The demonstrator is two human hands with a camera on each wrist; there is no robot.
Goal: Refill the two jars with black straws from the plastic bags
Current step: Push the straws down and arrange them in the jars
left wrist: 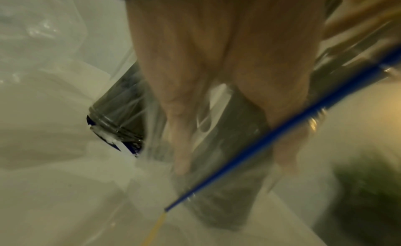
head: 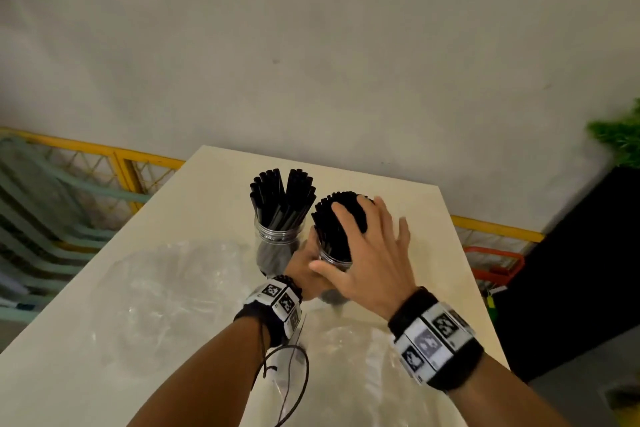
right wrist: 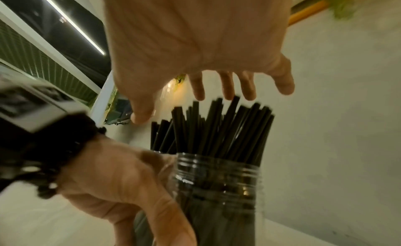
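Two clear jars hold black straws. The left jar stands on the table with its straws fanned out. My left hand grips the right jar low on its side; its fingers wrap the jar's wall. My right hand is open and spread over the tips of that jar's straws. From the right wrist, the fingertips just meet the straw tips above the jar. Clear plastic bags lie flat nearby.
A second clear bag lies on the cream table under my forearms; its blue strip crosses the left wrist view. A yellow railing runs behind, with a green plant and a dark block at right.
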